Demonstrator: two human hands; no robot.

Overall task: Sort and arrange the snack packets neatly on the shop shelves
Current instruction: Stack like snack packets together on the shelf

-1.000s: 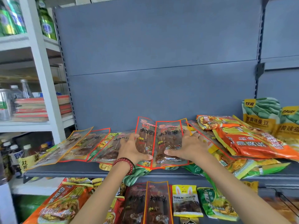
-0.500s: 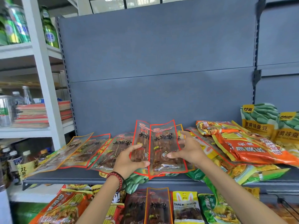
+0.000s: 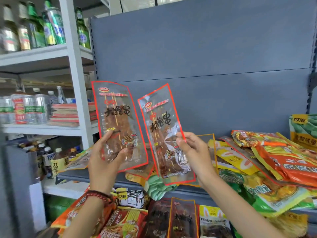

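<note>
Gripping the lower part of a nearly upright clear, red-edged packet (image 3: 118, 124), the left hand (image 3: 104, 158) has its thumb on the front. Just beside it, the right hand (image 3: 193, 152) pinches the right edge of a second packet (image 3: 163, 134), its top leaning left. Both are held above the grey shelf (image 3: 73, 176), where a loose pile of snack packets (image 3: 274, 160) lies at right. Behind stands a grey back panel (image 3: 205, 48); green bottles (image 3: 51, 26) fill the white rack at far left.

White metal rack (image 3: 77, 83) at left: green glass bottles & cans (image 3: 51, 28) on top tier. Mid tier has clear plastic water bottles (image 3: 40, 109) beside a stack of flat red-and-tan boxes (image 3: 68, 114). Dark yellow-labelled drink bottles (image 3: 58, 158) stand below.
</note>
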